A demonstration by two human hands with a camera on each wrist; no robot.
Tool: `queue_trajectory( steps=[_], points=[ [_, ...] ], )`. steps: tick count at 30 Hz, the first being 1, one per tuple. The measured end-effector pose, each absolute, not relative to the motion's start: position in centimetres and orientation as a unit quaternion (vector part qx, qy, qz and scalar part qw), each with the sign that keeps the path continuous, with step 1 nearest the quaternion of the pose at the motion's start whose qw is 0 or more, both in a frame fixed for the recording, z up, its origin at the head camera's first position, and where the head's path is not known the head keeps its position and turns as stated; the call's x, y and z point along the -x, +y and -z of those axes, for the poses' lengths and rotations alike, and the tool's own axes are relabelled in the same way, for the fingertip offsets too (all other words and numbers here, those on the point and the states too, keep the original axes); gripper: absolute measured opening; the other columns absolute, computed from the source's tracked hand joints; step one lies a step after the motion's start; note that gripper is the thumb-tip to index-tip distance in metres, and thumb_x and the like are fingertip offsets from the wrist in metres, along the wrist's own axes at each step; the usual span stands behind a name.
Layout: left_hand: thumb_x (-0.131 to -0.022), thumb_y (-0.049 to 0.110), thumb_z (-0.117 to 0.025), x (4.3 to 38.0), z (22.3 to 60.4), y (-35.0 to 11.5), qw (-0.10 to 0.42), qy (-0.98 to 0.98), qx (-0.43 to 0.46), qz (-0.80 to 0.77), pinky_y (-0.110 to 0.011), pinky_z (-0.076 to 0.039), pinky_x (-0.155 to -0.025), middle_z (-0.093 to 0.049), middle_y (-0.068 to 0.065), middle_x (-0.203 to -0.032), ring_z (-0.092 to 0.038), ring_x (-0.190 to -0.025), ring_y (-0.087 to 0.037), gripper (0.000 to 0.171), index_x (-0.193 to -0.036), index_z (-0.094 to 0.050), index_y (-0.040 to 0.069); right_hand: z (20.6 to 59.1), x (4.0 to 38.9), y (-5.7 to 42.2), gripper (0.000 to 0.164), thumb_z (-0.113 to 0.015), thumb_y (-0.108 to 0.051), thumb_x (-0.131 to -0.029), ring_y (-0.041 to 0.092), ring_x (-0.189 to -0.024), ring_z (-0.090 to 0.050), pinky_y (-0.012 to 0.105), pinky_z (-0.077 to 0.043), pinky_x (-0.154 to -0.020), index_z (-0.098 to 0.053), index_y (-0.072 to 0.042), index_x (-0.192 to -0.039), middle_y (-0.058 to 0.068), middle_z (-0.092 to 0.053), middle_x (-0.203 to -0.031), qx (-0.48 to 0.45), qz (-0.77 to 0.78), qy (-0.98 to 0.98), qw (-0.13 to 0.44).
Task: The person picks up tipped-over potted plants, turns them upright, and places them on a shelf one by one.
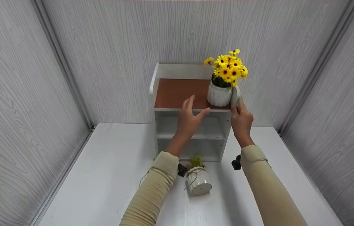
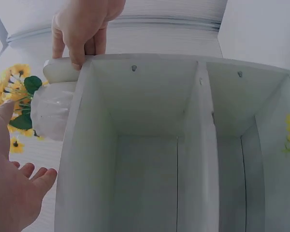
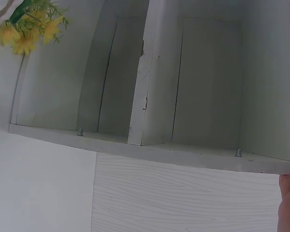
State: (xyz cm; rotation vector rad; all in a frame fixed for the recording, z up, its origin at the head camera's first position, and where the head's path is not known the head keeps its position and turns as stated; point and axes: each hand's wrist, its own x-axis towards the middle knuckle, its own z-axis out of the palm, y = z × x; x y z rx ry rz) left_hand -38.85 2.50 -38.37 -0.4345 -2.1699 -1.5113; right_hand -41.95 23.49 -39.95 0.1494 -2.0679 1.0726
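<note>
A white ribbed pot [image 1: 219, 94] of yellow flowers [image 1: 229, 69] stands upright on the brown top [image 1: 180, 91] of a small white shelf unit [image 1: 192, 137], at its right end. My right hand [image 1: 242, 121] grips the unit's raised right side panel [image 1: 235, 95] beside the pot; in the left wrist view, that hand [image 2: 84, 29] has its fingers over the panel's edge. My left hand [image 1: 188, 121] is in front of the top, left of the pot, thumb and fingers spread and holding nothing. In the left wrist view the left hand [image 2: 14, 188] is apart from the pot [image 2: 53, 110].
A second white pot [image 1: 198, 181], tied with twine, lies tipped over on the white table [image 1: 114, 175] before the unit, its greenery [image 1: 196, 160] toward the shelves. Yellow flowers [image 3: 25, 38] show beside the unit in the right wrist view. Grey wood-grain walls [image 1: 108, 37] enclose the table.
</note>
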Motion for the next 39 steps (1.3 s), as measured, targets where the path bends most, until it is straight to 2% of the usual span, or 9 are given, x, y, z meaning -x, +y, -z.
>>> queue_trajectory(
  steps=[4, 8, 13, 20, 28, 31, 33, 36, 39],
  points=[
    [-0.085, 0.054, -0.064, 37.2, 39.4, 1.5, 0.228, -0.790, 0.164, 0.545, -0.042, -0.038, -0.105, -0.036, -0.003, -0.148, -0.038, -0.135, -0.017, 0.079, -0.149, -0.032, 0.021, 39.9, 41.7, 24.4, 0.044, -0.057, -0.016, -0.097, 0.021, -0.112, -0.060, 0.046, -0.048, -0.090, -0.051, -0.021, -0.140, 0.009, -0.060, -0.128, -0.055, -0.433, -0.811, 0.389],
    [-0.085, 0.051, -0.066, 35.8, 40.7, 0.2, 0.234, -0.785, 0.155, 0.552, -0.046, -0.038, -0.105, -0.038, -0.006, -0.147, -0.039, -0.134, -0.022, 0.080, -0.148, -0.034, 0.012, 39.7, 41.8, 24.7, 0.038, -0.056, -0.017, -0.097, 0.019, -0.100, -0.062, 0.046, -0.050, -0.083, -0.055, -0.017, -0.135, 0.009, -0.064, -0.122, -0.055, -0.430, -0.811, 0.393],
    [-0.084, 0.054, -0.065, 34.4, 42.8, -1.6, 0.215, -0.796, 0.125, 0.552, -0.050, -0.038, -0.104, -0.038, -0.009, -0.147, -0.039, -0.134, -0.027, 0.082, -0.148, -0.034, 0.014, 39.6, 41.8, 24.8, 0.038, -0.055, -0.018, -0.098, 0.017, -0.090, -0.058, 0.044, -0.049, -0.077, -0.054, -0.017, -0.135, 0.008, -0.066, -0.118, -0.050, -0.430, -0.811, 0.393],
    [-0.082, 0.058, -0.065, 32.3, 46.4, -4.5, 0.194, -0.804, 0.062, 0.558, -0.054, -0.035, -0.105, -0.036, -0.012, -0.147, -0.036, -0.136, -0.030, 0.086, -0.148, -0.033, 0.015, 39.8, 41.9, 25.0, 0.047, -0.055, -0.019, -0.098, 0.016, -0.106, -0.060, 0.044, -0.050, -0.085, -0.044, -0.023, -0.144, 0.007, -0.057, -0.132, -0.054, -0.439, -0.807, 0.392],
    [-0.083, 0.054, -0.067, 29.4, 51.5, -7.2, 0.199, -0.817, 0.002, 0.541, -0.055, -0.036, -0.103, -0.042, -0.014, -0.142, -0.040, -0.133, -0.034, 0.081, -0.144, -0.040, 0.009, 40.1, 41.9, 25.1, 0.045, -0.055, -0.020, -0.098, 0.020, -0.072, -0.053, 0.029, -0.042, -0.064, -0.047, -0.018, -0.142, 0.016, -0.068, -0.110, -0.058, -0.436, -0.806, 0.395],
    [-0.082, 0.056, -0.066, 28.5, 53.3, -7.7, 0.185, -0.821, -0.018, 0.539, -0.055, -0.036, -0.103, -0.042, -0.015, -0.142, -0.039, -0.133, -0.035, 0.082, -0.143, -0.041, 0.007, 39.9, 41.9, 25.2, 0.048, -0.055, -0.021, -0.098, 0.021, -0.081, -0.061, 0.031, -0.048, -0.070, -0.043, -0.018, -0.144, 0.017, -0.066, -0.117, -0.052, -0.441, -0.806, 0.392],
    [-0.082, 0.057, -0.066, 27.9, 54.5, -7.8, 0.175, -0.827, -0.032, 0.533, -0.056, -0.036, -0.103, -0.042, -0.016, -0.142, -0.039, -0.133, -0.036, 0.083, -0.142, -0.041, 0.005, 39.8, 41.9, 25.3, 0.049, -0.055, -0.021, -0.098, 0.020, -0.097, -0.064, 0.036, -0.051, -0.080, -0.041, -0.020, -0.144, 0.015, -0.061, -0.126, -0.051, -0.448, -0.805, 0.387],
    [-0.081, 0.058, -0.067, 27.1, 55.8, -8.0, 0.163, -0.833, -0.058, 0.525, -0.055, -0.036, -0.103, -0.044, -0.017, -0.140, -0.041, -0.131, -0.037, 0.084, -0.140, -0.043, 0.004, 39.7, 41.8, 25.4, 0.050, -0.056, -0.021, -0.098, 0.018, -0.118, -0.056, 0.042, -0.049, -0.091, -0.039, -0.020, -0.145, 0.011, -0.052, -0.136, -0.052, -0.457, -0.803, 0.379],
    [-0.081, 0.055, -0.068, 26.6, 56.8, -8.2, 0.160, -0.836, -0.074, 0.519, -0.055, -0.037, -0.101, -0.047, -0.017, -0.136, -0.044, -0.128, -0.037, 0.079, -0.137, -0.047, 0.004, 39.6, 41.8, 25.5, 0.050, -0.056, -0.021, -0.097, 0.018, -0.121, -0.053, 0.043, -0.048, -0.094, -0.040, -0.020, -0.145, 0.010, -0.051, -0.137, -0.053, -0.463, -0.800, 0.379]
  ],
)
